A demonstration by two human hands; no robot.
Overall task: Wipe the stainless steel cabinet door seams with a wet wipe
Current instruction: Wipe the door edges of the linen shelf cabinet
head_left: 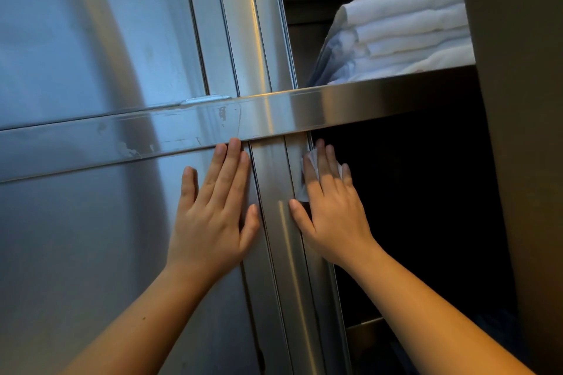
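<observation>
Your stainless steel cabinet door point(76, 237) fills the left of the view, running above and below the horizontal rail point(335, 106) that crosses the cabinet front from edge to edge. Right of the door, a vertical post point(275, 240) passes behind the rail, and a narrow dark seam point(261, 231) separates door from post below the rail. To the right of the post, under the rail, the cabinet stands open and dark. Above the rail, a stack of folded white towels point(405, 30) sits on the shelf whose front edge is the rail itself. Patches of peeling film point(222, 114) mark the rail's face just above your left hand point(213, 213). That hand lies flat on the door immediately below the rail, fingers straight and together, fingertips reaching the rail's lower edge, thumb resting beside the seam; it holds nothing. Your right hand point(330, 207) is just across the post from it, also below the rail, fingers straight and pressed against the post's right edge, thumb spread onto the post's front face. Under those fingers is the wet wipe point(304, 192), a crumpled white sheet trapped between hand and post just under the rail, showing at the fingertips and beside the index finger. The two hands are apart, with the post between them.
</observation>
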